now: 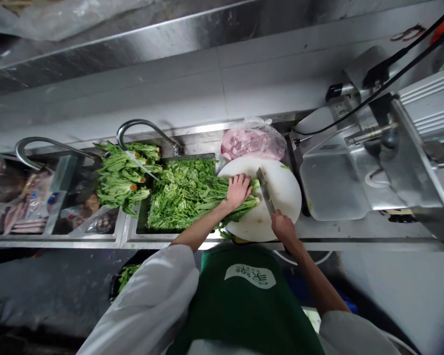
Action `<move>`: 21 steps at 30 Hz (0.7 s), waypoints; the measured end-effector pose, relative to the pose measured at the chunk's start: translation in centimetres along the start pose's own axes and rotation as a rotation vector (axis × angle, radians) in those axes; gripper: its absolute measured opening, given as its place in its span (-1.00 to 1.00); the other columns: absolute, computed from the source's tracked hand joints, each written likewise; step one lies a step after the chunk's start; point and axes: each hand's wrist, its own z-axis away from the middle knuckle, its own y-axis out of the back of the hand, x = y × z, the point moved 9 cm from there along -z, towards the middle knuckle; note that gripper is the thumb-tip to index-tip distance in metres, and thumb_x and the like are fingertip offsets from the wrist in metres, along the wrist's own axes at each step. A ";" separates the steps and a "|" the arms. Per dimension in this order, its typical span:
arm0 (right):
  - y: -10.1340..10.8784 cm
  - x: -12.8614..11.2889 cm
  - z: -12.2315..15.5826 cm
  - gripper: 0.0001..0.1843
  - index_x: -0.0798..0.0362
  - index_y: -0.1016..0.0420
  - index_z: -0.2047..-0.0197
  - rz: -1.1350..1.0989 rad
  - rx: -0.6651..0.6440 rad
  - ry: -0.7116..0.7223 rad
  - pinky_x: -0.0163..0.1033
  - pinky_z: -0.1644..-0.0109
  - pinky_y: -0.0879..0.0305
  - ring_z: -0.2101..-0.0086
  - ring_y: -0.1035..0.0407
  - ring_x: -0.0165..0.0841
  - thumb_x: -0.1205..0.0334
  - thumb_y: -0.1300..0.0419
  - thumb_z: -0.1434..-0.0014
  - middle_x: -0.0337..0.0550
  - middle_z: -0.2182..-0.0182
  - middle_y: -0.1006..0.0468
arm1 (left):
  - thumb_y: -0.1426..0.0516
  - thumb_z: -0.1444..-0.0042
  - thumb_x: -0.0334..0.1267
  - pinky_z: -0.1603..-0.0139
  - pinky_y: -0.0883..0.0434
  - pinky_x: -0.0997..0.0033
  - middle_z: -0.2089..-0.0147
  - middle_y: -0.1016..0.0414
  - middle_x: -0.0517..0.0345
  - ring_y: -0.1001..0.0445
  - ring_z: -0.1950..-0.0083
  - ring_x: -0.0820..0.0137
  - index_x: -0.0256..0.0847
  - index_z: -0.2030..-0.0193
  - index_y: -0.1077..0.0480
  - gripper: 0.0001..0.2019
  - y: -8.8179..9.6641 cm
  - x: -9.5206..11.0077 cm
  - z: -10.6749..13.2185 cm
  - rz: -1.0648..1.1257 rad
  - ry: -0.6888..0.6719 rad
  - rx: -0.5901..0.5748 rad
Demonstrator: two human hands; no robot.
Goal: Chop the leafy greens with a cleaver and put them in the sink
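My left hand [239, 191] presses down over a bunch of long leafy greens [222, 201], its fingers curved across the stalks. The cut ends of the bunch lie on a round white cutting board [284, 197], and the leaves trail left toward the sink. My right hand [283, 227] is closed around the handle of a cleaver [266, 192]. The blade stands on the board just right of the stalk ends, a small gap from my left fingers. A few green scraps lie around the blade and at the board's top edge.
Chopped greens [185, 192] fill the sink left of the board. More bunches [129, 177] are piled beside it, under a curved faucet [144, 123]. Bagged raw meat [253, 140] sits behind the board. A metal slicing machine [355, 162] stands right; packaged food [31, 202] lies far left.
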 end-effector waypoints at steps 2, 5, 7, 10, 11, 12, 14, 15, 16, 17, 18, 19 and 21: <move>-0.7 1.4 1.2 -0.67 0.20 -0.35 0.01 0.010 0.004 0.009 -0.20 0.18 -0.26 0.21 -0.55 -0.18 0.29 0.18 -0.43 0.16 0.27 -0.60 | 0.10 -0.44 -0.07 -0.18 -0.22 0.09 -0.18 -0.37 -0.13 -0.29 -0.16 0.12 -0.18 -0.20 -0.39 -0.60 0.2 0.6 2.6 0.080 -0.068 0.016; -2.1 3.5 3.9 -0.73 0.14 -0.35 0.08 0.021 0.012 0.034 -0.24 0.31 -0.15 0.33 -0.54 -0.24 0.30 0.15 -0.42 0.05 0.36 -0.60 | 0.06 -0.42 0.01 -0.20 -0.21 0.08 -0.23 -0.35 -0.09 -0.26 -0.23 0.13 -0.11 -0.17 -0.43 -0.60 -1.2 0.8 5.9 0.111 -0.075 -0.008; -2.9 4.6 5.8 -0.75 0.12 -0.34 0.12 0.013 0.035 0.039 -0.25 0.37 -0.04 0.39 -0.52 -0.27 0.29 0.14 -0.42 -0.02 0.42 -0.59 | 0.03 -0.40 0.03 -0.24 -0.17 -0.01 -0.29 -0.30 -0.10 -0.23 -0.28 0.09 -0.05 -0.20 -0.42 -0.60 -2.4 0.7 7.2 0.089 -0.027 -0.025; -3.3 5.3 8.4 -0.76 0.10 -0.32 0.19 0.011 0.098 0.050 -0.24 0.42 0.09 0.48 -0.47 -0.31 0.26 0.13 -0.42 -0.09 0.50 -0.56 | 0.00 -0.39 0.01 -0.21 -0.16 -0.06 -0.29 -0.30 -0.10 -0.26 -0.26 0.06 0.05 -0.19 -0.44 -0.64 -3.7 1.2 7.8 0.082 0.021 -0.081; -3.4 5.3 9.1 -0.76 0.09 -0.31 0.22 0.016 0.116 0.058 -0.24 0.43 0.12 0.51 -0.45 -0.32 0.27 0.12 -0.42 -0.11 0.52 -0.54 | -0.02 -0.39 0.00 -0.19 -0.18 -0.04 -0.29 -0.30 -0.10 -0.27 -0.25 0.05 0.07 -0.19 -0.45 -0.65 -3.9 1.4 7.8 0.084 0.031 -0.094; -3.5 5.2 9.7 -0.77 0.08 -0.31 0.23 0.018 0.130 0.072 -0.24 0.44 0.14 0.52 -0.44 -0.33 0.27 0.11 -0.42 -0.12 0.54 -0.54 | -0.02 -0.38 0.00 -0.17 -0.19 -0.03 -0.29 -0.31 -0.10 -0.28 -0.23 0.05 0.08 -0.19 -0.45 -0.66 -4.0 1.7 7.8 0.085 0.038 -0.102; -3.7 4.7 10.5 -0.77 0.06 -0.30 0.25 0.019 0.143 0.102 -0.24 0.44 0.16 0.52 -0.44 -0.34 0.27 0.10 -0.42 -0.13 0.54 -0.54 | -0.02 -0.39 -0.01 -0.13 -0.21 0.01 -0.27 -0.31 -0.10 -0.29 -0.20 0.06 0.09 -0.19 -0.45 -0.66 -4.0 2.0 7.8 0.084 0.045 -0.108; -3.9 4.5 10.8 -0.77 0.06 -0.29 0.25 0.021 0.139 0.110 -0.24 0.44 0.16 0.51 -0.45 -0.33 0.27 0.10 -0.42 -0.13 0.52 -0.54 | -0.01 -0.39 0.00 -0.12 -0.21 0.03 -0.26 -0.32 -0.10 -0.30 -0.18 0.07 0.09 -0.20 -0.44 -0.65 -4.0 2.2 7.8 0.081 0.045 -0.108; -4.0 4.4 11.0 -0.78 0.06 -0.29 0.25 0.022 0.130 0.118 -0.25 0.44 0.16 0.49 -0.47 -0.33 0.28 0.10 -0.43 -0.13 0.51 -0.55 | 0.01 -0.40 0.00 -0.10 -0.21 0.05 -0.25 -0.32 -0.11 -0.31 -0.17 0.07 0.09 -0.20 -0.44 -0.65 -4.0 2.3 7.9 0.078 0.041 -0.108; -4.1 4.2 11.1 -0.78 0.06 -0.29 0.25 0.024 0.119 0.122 -0.25 0.44 0.15 0.48 -0.48 -0.33 0.28 0.09 -0.43 -0.12 0.49 -0.56 | 0.02 -0.40 0.01 -0.09 -0.21 0.06 -0.23 -0.33 -0.11 -0.31 -0.16 0.08 0.08 -0.20 -0.44 -0.64 -4.0 2.5 7.9 0.076 0.034 -0.106; -4.2 4.1 11.2 -0.79 0.05 -0.28 0.25 0.028 0.105 0.120 -0.26 0.44 0.14 0.46 -0.49 -0.32 0.28 0.08 -0.43 -0.12 0.48 -0.57 | 0.04 -0.41 0.02 -0.08 -0.21 0.07 -0.22 -0.34 -0.12 -0.31 -0.14 0.09 0.08 -0.21 -0.43 -0.63 -4.1 2.6 7.9 0.075 0.027 -0.105; -4.2 4.1 11.3 -0.80 0.05 -0.28 0.24 0.036 0.089 0.115 -0.26 0.44 0.13 0.45 -0.50 -0.32 0.29 0.08 -0.43 -0.12 0.48 -0.57 | 0.05 -0.41 0.02 -0.07 -0.21 0.09 -0.20 -0.34 -0.12 -0.32 -0.13 0.09 0.08 -0.22 -0.43 -0.62 -4.2 2.7 7.9 0.075 0.020 -0.103; -4.1 4.0 11.4 -0.81 0.05 -0.29 0.22 0.058 0.054 0.105 -0.26 0.43 0.11 0.44 -0.51 -0.30 0.31 0.09 -0.43 -0.12 0.47 -0.57 | 0.07 -0.42 0.02 -0.06 -0.21 0.10 -0.19 -0.34 -0.12 -0.32 -0.12 0.10 0.07 -0.23 -0.42 -0.61 -4.3 2.8 8.0 0.076 0.014 -0.097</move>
